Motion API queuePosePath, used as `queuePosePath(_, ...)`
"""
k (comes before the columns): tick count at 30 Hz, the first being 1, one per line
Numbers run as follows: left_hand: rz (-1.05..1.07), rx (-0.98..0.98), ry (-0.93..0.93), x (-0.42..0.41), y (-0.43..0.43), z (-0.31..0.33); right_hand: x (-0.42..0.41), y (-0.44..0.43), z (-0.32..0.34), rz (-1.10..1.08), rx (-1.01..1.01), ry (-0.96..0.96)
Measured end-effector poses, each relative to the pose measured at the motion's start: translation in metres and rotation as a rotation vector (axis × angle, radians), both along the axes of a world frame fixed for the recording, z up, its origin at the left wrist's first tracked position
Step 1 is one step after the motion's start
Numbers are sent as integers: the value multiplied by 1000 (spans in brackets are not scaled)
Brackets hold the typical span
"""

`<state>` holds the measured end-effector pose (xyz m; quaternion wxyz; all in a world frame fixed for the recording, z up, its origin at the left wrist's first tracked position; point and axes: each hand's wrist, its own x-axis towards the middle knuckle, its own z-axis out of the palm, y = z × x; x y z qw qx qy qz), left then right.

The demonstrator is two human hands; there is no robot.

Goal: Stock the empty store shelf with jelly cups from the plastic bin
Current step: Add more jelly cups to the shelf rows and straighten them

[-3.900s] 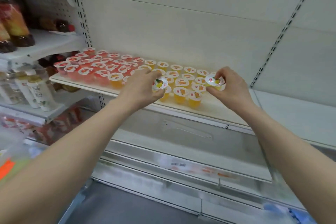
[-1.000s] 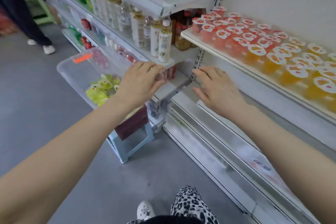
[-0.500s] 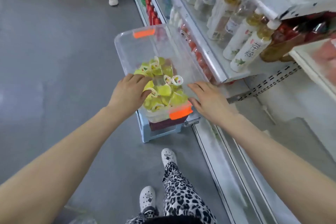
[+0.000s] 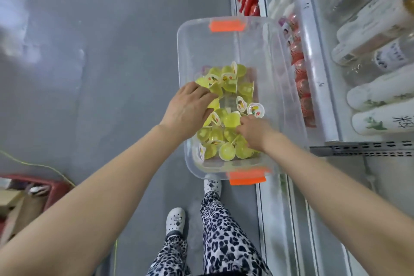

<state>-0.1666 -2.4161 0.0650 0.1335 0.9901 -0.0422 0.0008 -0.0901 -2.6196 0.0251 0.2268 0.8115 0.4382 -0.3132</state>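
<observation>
In the plastic bin (image 4: 212, 47), the left hand (image 4: 187, 108) lays straight fingers on yellow jelly cups (image 4: 230, 120); the right hand (image 4: 254, 133) curls its fingers among them, grip unclear.

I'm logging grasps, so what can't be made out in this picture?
Head view:
- Left hand: palm covers the jelly cups beneath it; grip unknown.
- Right hand: motion-blurred, fingertips buried among cups; grip unknown.
- Shelf being stocked: outside the frame.
- Cup lid print: too small to read.

Yellow-green jelly cups (image 4: 230, 119) (jumbled, many tipped) fill the clear plastic bin (image 4: 201, 36).
</observation>
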Motion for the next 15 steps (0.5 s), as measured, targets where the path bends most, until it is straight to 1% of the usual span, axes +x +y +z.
queuePosePath(2,-8,14,12,2,0,0,1,-1,0,-11,11,8)
queuePosePath(4,-20,40,30,4,0,1,1,-5,4,-100,34,24)
queuePosePath(6,-55,92,67,7,-2,1,5,-12,14,-259,145,12)
queuePosePath(8,-98,134,114,12,-8,1,11,-20,29,-358,330,-31)
queuePosePath(9,-111,141,143,17,-13,-1,14,-24,38,-378,421,-73)
queuePosePath(11,-119,154,216,28,-27,-8,22,-28,54,-352,567,-225)
queuePosePath(13,-117,171,316,41,-43,-19,30,-31,64,-301,644,-381)
queuePosePath(15,-116,191,423,51,-59,-34,37,-34,66,-297,702,-447)
